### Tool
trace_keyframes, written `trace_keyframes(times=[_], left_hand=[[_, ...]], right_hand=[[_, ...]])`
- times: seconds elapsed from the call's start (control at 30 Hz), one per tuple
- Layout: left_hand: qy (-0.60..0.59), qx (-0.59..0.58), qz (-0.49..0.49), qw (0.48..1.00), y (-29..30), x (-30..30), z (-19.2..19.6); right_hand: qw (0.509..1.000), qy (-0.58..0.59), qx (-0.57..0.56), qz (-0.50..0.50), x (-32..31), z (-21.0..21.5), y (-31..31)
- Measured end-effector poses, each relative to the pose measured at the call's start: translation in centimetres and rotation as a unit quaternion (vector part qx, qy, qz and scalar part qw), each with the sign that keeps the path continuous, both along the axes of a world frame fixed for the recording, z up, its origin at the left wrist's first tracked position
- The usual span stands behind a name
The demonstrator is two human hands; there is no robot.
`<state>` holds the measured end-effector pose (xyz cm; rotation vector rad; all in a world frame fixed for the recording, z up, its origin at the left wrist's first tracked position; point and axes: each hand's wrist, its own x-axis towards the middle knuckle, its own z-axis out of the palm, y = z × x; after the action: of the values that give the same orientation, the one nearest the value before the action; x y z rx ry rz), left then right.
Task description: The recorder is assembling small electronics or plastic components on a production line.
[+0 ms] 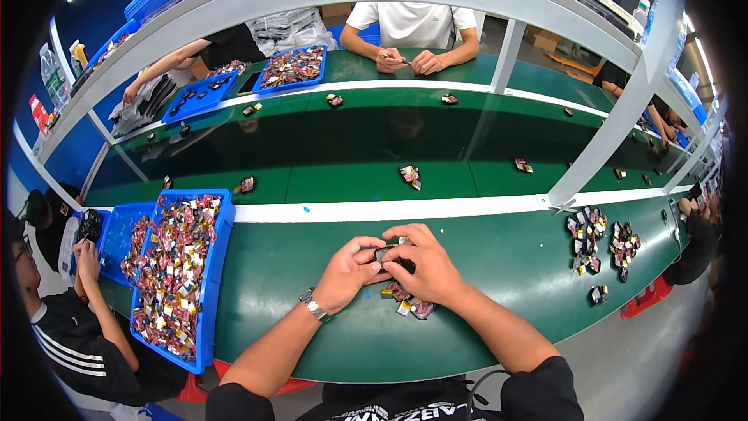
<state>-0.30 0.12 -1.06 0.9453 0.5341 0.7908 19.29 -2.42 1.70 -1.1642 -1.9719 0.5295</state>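
My left hand, with a metal watch on its wrist, pinches a small black plastic piece between thumb and fingers. Opposite it, my right hand closes its thumb and fingertips on the same piece. The fingers cover much of the piece, so its full shape cannot be told. Just below the hands, partly under the right one, a small heap of parts with pink, yellow and white bits lies on the green bench.
To the left stands a blue tray filled with similar small parts. Black assemblies lie in clusters at the right. Beyond a white rail, a green conveyor carries scattered pieces. A grey post rises at the right; other people sit around.
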Motion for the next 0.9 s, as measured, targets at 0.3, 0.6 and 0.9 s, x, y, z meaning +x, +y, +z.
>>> trace_keyframes(times=[0.3,0.6,0.9], left_hand=[[-0.003,-0.012,0.002,1.0,0.0,-0.2,-0.1],[-0.033,-0.01,0.0,0.999,0.2,-0.3,-0.6],[-0.041,-0.007,0.001,0.999,0.2,-0.4,-0.9]], right_hand=[[1.0,0.014,0.021,0.015,0.0,0.0,-0.3],[0.998,0.047,0.027,-0.018,-1.1,-0.6,-0.5],[0.997,0.073,0.003,-0.031,-1.3,-1.2,-0.7]])
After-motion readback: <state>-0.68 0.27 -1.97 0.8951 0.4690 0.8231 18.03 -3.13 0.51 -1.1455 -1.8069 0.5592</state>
